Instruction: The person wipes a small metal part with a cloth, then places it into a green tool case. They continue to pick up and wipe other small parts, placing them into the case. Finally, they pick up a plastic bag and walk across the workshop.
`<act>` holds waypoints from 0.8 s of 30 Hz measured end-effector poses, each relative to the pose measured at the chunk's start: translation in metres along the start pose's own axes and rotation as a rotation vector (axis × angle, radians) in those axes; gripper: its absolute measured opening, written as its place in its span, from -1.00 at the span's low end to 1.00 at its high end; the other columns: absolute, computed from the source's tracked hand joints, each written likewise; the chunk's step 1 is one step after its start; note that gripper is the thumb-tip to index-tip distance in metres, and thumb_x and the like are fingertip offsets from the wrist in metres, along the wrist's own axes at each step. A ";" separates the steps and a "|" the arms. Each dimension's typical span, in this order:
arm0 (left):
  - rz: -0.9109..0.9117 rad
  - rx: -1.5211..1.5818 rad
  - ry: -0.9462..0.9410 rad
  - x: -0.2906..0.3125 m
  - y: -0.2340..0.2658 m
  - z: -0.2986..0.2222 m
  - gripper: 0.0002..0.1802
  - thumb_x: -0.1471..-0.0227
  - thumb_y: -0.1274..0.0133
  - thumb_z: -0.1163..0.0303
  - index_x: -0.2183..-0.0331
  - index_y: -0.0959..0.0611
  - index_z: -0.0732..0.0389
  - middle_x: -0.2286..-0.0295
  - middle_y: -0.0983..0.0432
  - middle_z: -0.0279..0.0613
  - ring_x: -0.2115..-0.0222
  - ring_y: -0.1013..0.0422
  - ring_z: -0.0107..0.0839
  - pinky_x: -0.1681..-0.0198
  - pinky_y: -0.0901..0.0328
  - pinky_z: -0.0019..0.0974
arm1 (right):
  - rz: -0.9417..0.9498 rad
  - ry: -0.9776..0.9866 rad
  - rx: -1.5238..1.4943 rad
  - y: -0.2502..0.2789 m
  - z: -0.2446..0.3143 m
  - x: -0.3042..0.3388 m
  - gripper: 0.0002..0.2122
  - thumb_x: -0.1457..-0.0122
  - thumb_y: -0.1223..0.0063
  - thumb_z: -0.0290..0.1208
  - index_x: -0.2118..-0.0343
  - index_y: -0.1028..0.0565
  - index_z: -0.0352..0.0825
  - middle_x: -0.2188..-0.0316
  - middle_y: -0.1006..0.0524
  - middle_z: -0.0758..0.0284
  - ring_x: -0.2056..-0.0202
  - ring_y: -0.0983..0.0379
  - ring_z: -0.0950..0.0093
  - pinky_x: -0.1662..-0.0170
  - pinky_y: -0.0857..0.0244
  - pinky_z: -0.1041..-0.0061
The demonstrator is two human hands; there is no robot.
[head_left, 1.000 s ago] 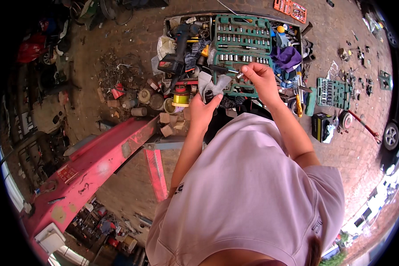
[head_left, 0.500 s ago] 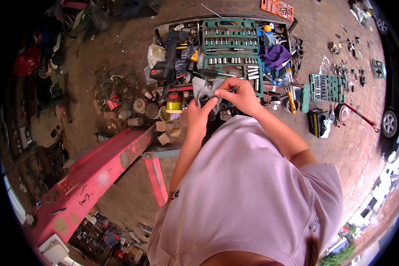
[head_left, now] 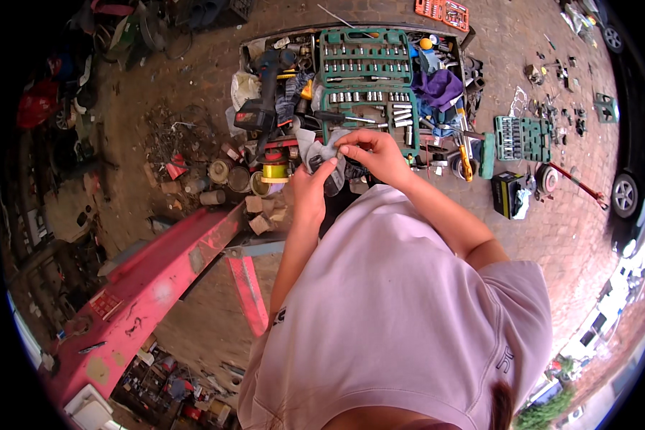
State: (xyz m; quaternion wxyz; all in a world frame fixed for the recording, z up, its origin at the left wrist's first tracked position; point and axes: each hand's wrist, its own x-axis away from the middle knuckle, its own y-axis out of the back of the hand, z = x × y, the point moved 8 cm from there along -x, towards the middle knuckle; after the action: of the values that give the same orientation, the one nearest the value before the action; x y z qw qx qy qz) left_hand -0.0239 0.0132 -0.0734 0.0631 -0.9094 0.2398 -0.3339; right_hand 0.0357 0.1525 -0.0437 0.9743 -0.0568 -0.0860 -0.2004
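Observation:
Close in front of my body, both hands meet at a crumpled grey cloth [head_left: 311, 145]. My left hand [head_left: 310, 193] grips the cloth from below, its thumb pressed along the near side. A dark, rounded piece [head_left: 332, 185] shows in the folds beside that thumb; its kind I cannot make out. My right hand [head_left: 377, 156] comes in from the right, thumb and forefinger pinched at the cloth's right edge. Just beyond the hands lies an open green socket set case [head_left: 366, 84] with rows of silver sockets and a dark-handled ratchet [head_left: 344, 117].
Left of the case lie a cordless power tool [head_left: 266, 89] and a yellow spool [head_left: 274, 171]. To its right are a purple cloth [head_left: 437, 89] and a green-headed hammer [head_left: 487, 156]. A pink metal beam [head_left: 158, 290] crosses at left. A second socket case [head_left: 523, 139] lies on the brick floor.
The view has shifted slightly. My right hand has lifted a little off the left thumb, still pinching the cloth, and more of the dark piece shows.

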 end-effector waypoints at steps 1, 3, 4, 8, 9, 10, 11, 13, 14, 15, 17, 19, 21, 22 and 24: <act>-0.002 -0.002 0.015 -0.001 0.003 0.003 -0.69 0.09 -0.08 0.55 0.21 -0.48 0.31 0.31 -0.47 -0.27 0.32 -0.42 -0.49 0.24 -0.29 -0.43 | 0.008 -0.013 -0.006 0.000 -0.003 0.000 -0.84 -0.07 -0.06 -0.48 0.29 -0.52 -0.40 0.37 -0.52 0.38 0.33 -0.39 0.64 0.21 -0.28 0.62; -0.026 0.020 0.017 -0.001 0.008 0.005 -0.70 0.12 -0.12 0.52 0.25 -0.50 0.31 0.33 -0.48 -0.29 0.34 -0.40 -0.54 0.24 -0.26 -0.45 | 0.020 -0.044 -0.010 0.001 -0.010 -0.001 -0.84 -0.08 -0.04 -0.48 0.28 -0.52 -0.40 0.35 -0.52 0.38 0.32 -0.39 0.65 0.20 -0.28 0.63; -0.038 0.031 0.018 0.000 0.010 0.006 -0.71 0.14 -0.14 0.51 0.27 -0.52 0.31 0.34 -0.48 -0.30 0.35 -0.39 -0.56 0.24 -0.25 -0.46 | 0.024 -0.063 -0.008 0.002 -0.016 -0.001 -0.84 -0.09 -0.04 -0.48 0.28 -0.52 -0.40 0.34 -0.52 0.38 0.32 -0.39 0.66 0.20 -0.28 0.63; -0.052 0.060 0.030 0.000 0.021 0.012 -0.73 0.14 -0.14 0.53 0.29 -0.52 0.30 0.34 -0.48 -0.29 0.35 -0.39 -0.54 0.24 -0.25 -0.45 | -0.045 -0.098 -0.040 0.017 -0.041 -0.003 -0.85 -0.04 -0.06 -0.47 0.31 -0.54 -0.36 0.44 -0.53 0.41 0.44 -0.35 0.68 0.35 -0.24 0.67; -0.055 0.066 0.034 0.000 0.024 0.013 -0.73 0.14 -0.13 0.53 0.29 -0.52 0.30 0.34 -0.47 -0.29 0.35 -0.39 -0.53 0.24 -0.25 -0.45 | -0.085 -0.062 0.045 0.028 -0.051 -0.007 -0.84 -0.04 -0.06 -0.48 0.30 -0.53 -0.37 0.48 -0.53 0.39 0.46 -0.36 0.68 0.34 -0.26 0.67; -0.058 0.072 0.037 0.000 0.026 0.014 -0.73 0.14 -0.13 0.53 0.29 -0.52 0.30 0.34 -0.47 -0.29 0.34 -0.39 -0.53 0.24 -0.25 -0.45 | -0.168 -0.103 0.079 0.043 -0.065 -0.010 -0.86 0.00 -0.08 -0.47 0.37 -0.52 -0.38 0.52 -0.54 0.36 0.49 -0.39 0.65 0.37 -0.28 0.63; -0.066 0.072 0.035 0.000 0.029 0.015 -0.73 0.14 -0.13 0.53 0.29 -0.51 0.29 0.34 -0.47 -0.29 0.34 -0.39 -0.53 0.23 -0.25 -0.45 | -0.263 -0.099 0.176 0.060 -0.073 -0.012 -0.87 0.02 -0.10 -0.45 0.41 -0.50 -0.38 0.54 -0.53 0.36 0.50 -0.40 0.62 0.38 -0.28 0.61; -0.087 0.073 0.028 -0.001 0.033 0.016 -0.73 0.13 -0.13 0.53 0.29 -0.51 0.29 0.34 -0.47 -0.29 0.33 -0.39 -0.53 0.23 -0.25 -0.45 | -0.408 -0.076 0.360 0.093 -0.092 -0.021 -0.85 0.06 -0.13 -0.40 0.47 -0.47 -0.36 0.58 -0.53 0.35 0.53 -0.43 0.56 0.41 -0.29 0.56; -0.088 0.076 0.034 -0.002 0.034 0.015 -0.73 0.13 -0.13 0.53 0.28 -0.51 0.28 0.34 -0.47 -0.29 0.33 -0.39 -0.52 0.23 -0.25 -0.45 | -0.462 -0.059 0.447 0.108 -0.100 -0.028 -0.84 0.07 -0.14 -0.38 0.50 -0.45 -0.35 0.59 -0.52 0.33 0.54 -0.44 0.52 0.42 -0.29 0.54; -0.090 0.080 0.040 -0.002 0.035 0.014 -0.73 0.13 -0.12 0.53 0.28 -0.50 0.28 0.34 -0.47 -0.29 0.33 -0.39 -0.52 0.23 -0.25 -0.44 | -0.462 -0.017 0.507 0.117 -0.097 -0.035 -0.85 0.09 -0.13 -0.38 0.50 -0.45 -0.34 0.60 -0.51 0.31 0.52 -0.46 0.44 0.42 -0.30 0.48; -0.097 0.084 0.047 -0.001 0.035 0.012 -0.73 0.12 -0.12 0.53 0.28 -0.50 0.28 0.34 -0.47 -0.29 0.33 -0.40 -0.52 0.22 -0.26 -0.44 | -0.503 0.073 0.677 0.127 -0.084 -0.049 -0.89 0.09 -0.11 -0.42 0.52 -0.45 -0.31 0.59 -0.52 0.31 0.49 -0.43 0.35 0.33 -0.27 0.40; -0.103 0.082 0.050 -0.001 0.034 0.008 -0.72 0.12 -0.12 0.54 0.27 -0.50 0.29 0.34 -0.47 -0.28 0.32 -0.40 -0.51 0.22 -0.26 -0.44 | -0.528 0.131 0.775 0.135 -0.081 -0.060 -0.91 0.10 -0.10 -0.43 0.53 -0.46 -0.30 0.59 -0.53 0.32 0.47 -0.40 0.32 0.30 -0.24 0.37; -0.101 0.095 0.051 0.000 0.030 0.004 -0.72 0.12 -0.12 0.54 0.26 -0.50 0.29 0.34 -0.47 -0.28 0.32 -0.39 -0.51 0.21 -0.26 -0.43 | -0.535 0.113 0.818 0.139 -0.085 -0.069 -0.92 0.10 -0.10 -0.43 0.53 -0.46 -0.29 0.58 -0.53 0.34 0.45 -0.38 0.31 0.28 -0.22 0.38; -0.101 0.102 0.050 0.000 0.029 0.003 -0.72 0.12 -0.11 0.54 0.26 -0.50 0.29 0.34 -0.47 -0.28 0.32 -0.39 -0.51 0.21 -0.27 -0.43 | -0.539 0.111 0.816 0.141 -0.088 -0.072 -0.92 0.10 -0.10 -0.43 0.53 -0.46 -0.29 0.59 -0.53 0.34 0.45 -0.38 0.31 0.28 -0.22 0.38; -0.095 0.103 0.042 -0.002 0.030 0.003 -0.71 0.12 -0.11 0.54 0.26 -0.49 0.29 0.33 -0.47 -0.28 0.31 -0.39 -0.51 0.21 -0.27 -0.43 | -0.545 0.107 0.814 0.144 -0.093 -0.076 -0.92 0.11 -0.11 -0.43 0.53 -0.46 -0.28 0.59 -0.53 0.35 0.44 -0.38 0.32 0.29 -0.22 0.39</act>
State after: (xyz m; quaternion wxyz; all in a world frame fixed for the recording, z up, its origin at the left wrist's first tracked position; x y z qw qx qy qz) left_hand -0.0350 -0.0121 -0.0852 0.0887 -0.9081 0.1802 -0.3674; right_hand 0.0383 0.2993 -0.1604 0.8328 0.3632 -0.1187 -0.4006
